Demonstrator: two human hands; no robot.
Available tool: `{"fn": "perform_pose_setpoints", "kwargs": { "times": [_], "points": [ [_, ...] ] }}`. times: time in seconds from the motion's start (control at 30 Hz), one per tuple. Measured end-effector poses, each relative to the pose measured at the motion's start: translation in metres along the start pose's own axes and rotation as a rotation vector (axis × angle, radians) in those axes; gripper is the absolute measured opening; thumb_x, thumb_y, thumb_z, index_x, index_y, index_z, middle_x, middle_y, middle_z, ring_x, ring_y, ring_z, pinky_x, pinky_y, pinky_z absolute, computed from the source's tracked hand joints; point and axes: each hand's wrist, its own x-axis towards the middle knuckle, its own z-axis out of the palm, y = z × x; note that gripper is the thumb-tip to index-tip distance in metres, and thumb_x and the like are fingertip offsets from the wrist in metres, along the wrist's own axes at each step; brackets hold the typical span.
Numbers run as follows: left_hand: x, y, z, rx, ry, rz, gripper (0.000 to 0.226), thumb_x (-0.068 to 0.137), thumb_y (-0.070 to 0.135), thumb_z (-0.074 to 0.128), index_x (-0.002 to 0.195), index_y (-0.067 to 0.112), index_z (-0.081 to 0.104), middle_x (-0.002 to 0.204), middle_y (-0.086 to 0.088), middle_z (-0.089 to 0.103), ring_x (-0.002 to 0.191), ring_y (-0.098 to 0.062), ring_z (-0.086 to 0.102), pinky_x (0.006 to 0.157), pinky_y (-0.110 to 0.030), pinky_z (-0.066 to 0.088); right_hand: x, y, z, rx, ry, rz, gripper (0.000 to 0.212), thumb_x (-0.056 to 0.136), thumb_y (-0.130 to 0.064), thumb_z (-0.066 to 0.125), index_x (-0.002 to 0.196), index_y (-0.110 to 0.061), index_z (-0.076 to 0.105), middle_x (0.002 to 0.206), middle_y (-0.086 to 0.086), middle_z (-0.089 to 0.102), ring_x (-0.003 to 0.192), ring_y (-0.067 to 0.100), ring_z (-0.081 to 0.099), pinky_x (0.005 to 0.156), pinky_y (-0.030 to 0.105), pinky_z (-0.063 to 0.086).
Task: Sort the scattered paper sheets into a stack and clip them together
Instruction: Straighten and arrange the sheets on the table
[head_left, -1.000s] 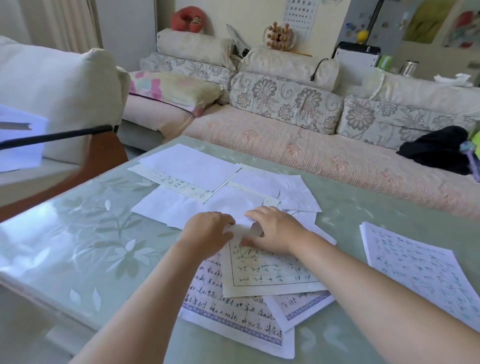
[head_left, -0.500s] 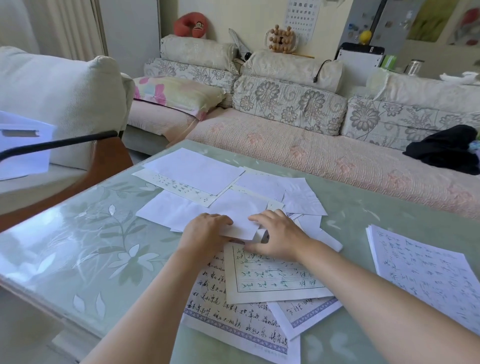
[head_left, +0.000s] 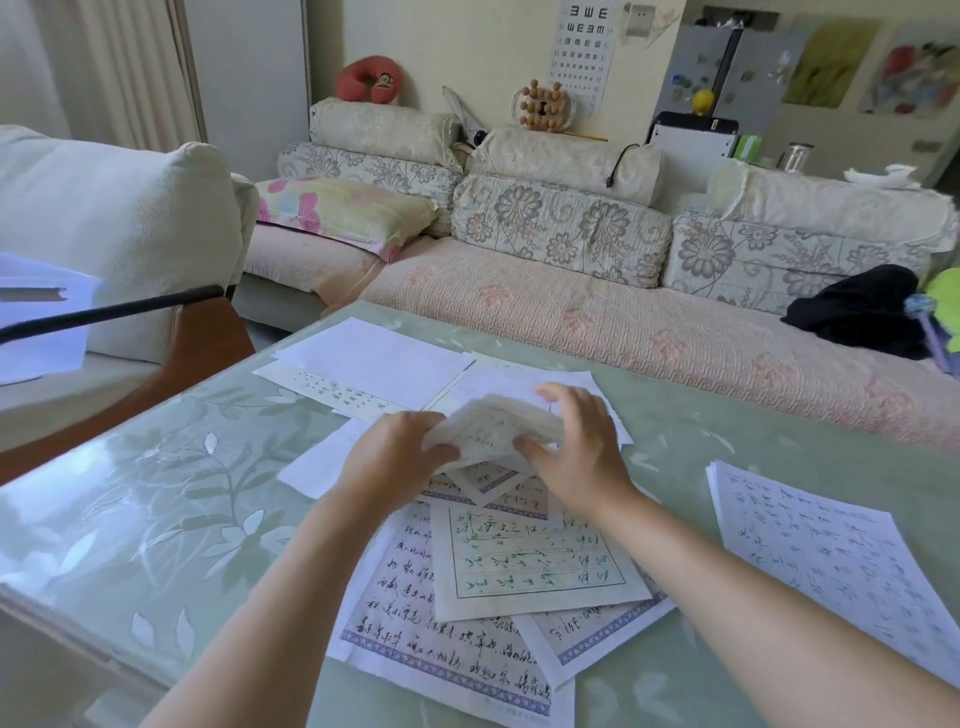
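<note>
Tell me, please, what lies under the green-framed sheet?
A large blue-bordered sheet sticks out at its left, a smaller blue-bordered sheet at lower right. Anything else beneath the green-framed sheet is covered.

Floral sofa (head_left: 561, 244) behind green glass table (head_left: 156, 499), daylit room

The one head-worn camera looks forward and down, close over the paper sheets (head_left: 524, 566) on the table (head_left: 156, 493). It faces the sofa (head_left: 571, 312) just beyond it.
</note>
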Motion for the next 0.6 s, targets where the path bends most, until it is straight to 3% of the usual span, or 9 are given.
{"fn": "perform_pose_setpoints", "kwargs": {
  "times": [0.1,0.17,0.2,0.27,0.37,0.4,0.47,0.53,0.6],
  "points": [
    [-0.002,0.018,-0.016,-0.327,0.009,-0.092,0.006,0.083,0.029,0.073,0.083,0.028,0.068,0.077,0.008,0.07,0.073,-0.01,0.064,0.067,-0.029,0.051,0.0,0.007,-0.019,0.213,0.063,0.37,0.103,0.073,-0.041,0.084,0.153,-0.018,0.022,0.151,0.002,0.031,0.14,0.018,0.029,0.116,0.038,0.028],
    [-0.004,0.024,-0.024,-0.659,0.049,-0.208,0.008,0.083,0.025,0.075,0.088,0.022,0.07,0.082,0.003,0.074,0.078,-0.016,0.07,0.069,-0.032,0.056,0.005,0.007,-0.029,0.47,0.05,0.596,0.113,0.071,-0.048,0.084,0.155,-0.032,0.01,0.159,-0.003,0.024,0.144,0.017,0.03,0.118,0.044,0.028],
    [-0.003,0.024,-0.028,-0.807,0.065,-0.266,0.011,0.084,0.024,0.075,0.092,0.02,0.07,0.086,-0.002,0.075,0.082,-0.021,0.072,0.073,-0.037,0.058,0.007,0.007,-0.033,0.603,0.003,0.669,0.11,0.072,-0.051,0.082,0.155,-0.034,0.012,0.158,0.0,0.03,0.141,0.018,0.038,0.116,0.045,0.033],
    [-0.001,0.022,-0.033,-1.021,0.076,-0.373,0.017,0.087,0.022,0.073,0.101,0.013,0.069,0.094,-0.01,0.075,0.089,-0.03,0.072,0.082,-0.049,0.058,0.01,0.006,-0.04,0.867,-0.163,0.746,0.088,0.08,-0.046,0.077,0.151,-0.021,0.032,0.144,0.006,0.053,0.12,0.021,0.062,0.102,0.04,0.047],
    [-0.001,0.021,-0.03,-1.158,0.038,-0.495,0.015,0.095,0.016,0.062,0.107,0.006,0.064,0.09,-0.011,0.073,0.074,-0.025,0.071,0.07,-0.039,0.059,0.012,-0.004,-0.044,0.888,-0.371,0.698,0.04,0.087,-0.032,0.073,0.119,-0.009,0.066,0.113,0.009,0.072,0.085,0.02,0.068,0.076,0.031,0.049],
    [-0.002,0.019,-0.026,-1.164,0.01,-0.517,0.015,0.096,0.014,0.06,0.107,0.005,0.064,0.089,-0.011,0.072,0.07,-0.023,0.07,0.068,-0.036,0.059,0.012,-0.007,-0.044,0.83,-0.38,0.683,0.029,0.086,-0.032,0.074,0.107,-0.011,0.071,0.101,0.006,0.074,0.08,0.019,0.063,0.075,0.03,0.046],
    [-0.003,0.015,-0.019,-1.153,-0.066,-0.517,0.022,0.094,0.016,0.063,0.112,0.002,0.064,0.098,-0.017,0.073,0.079,-0.028,0.069,0.08,-0.043,0.057,0.012,-0.005,-0.043,0.762,-0.364,0.701,0.019,0.084,-0.031,0.077,0.09,-0.013,0.072,0.092,0.005,0.074,0.082,0.021,0.062,0.08,0.034,0.045],
    [-0.004,0.013,-0.014,-1.049,-0.139,-0.483,0.027,0.09,0.018,0.068,0.113,0.004,0.065,0.099,-0.015,0.073,0.082,-0.029,0.069,0.083,-0.048,0.055,0.011,0.004,-0.041,0.823,-0.382,0.809,0.02,0.087,-0.026,0.074,0.093,-0.008,0.072,0.098,0.009,0.077,0.091,0.026,0.071,0.092,0.039,0.051],
    [-0.005,0.013,-0.006,-0.856,-0.168,-0.456,0.021,0.089,0.015,0.068,0.109,0.008,0.065,0.093,-0.01,0.074,0.077,-0.024,0.071,0.072,-0.04,0.06,0.006,0.015,-0.038,0.743,-0.397,0.885,0.017,0.09,-0.02,0.07,0.099,-0.006,0.073,0.103,0.013,0.076,0.098,0.031,0.072,0.097,0.047,0.053]
  ]
}}
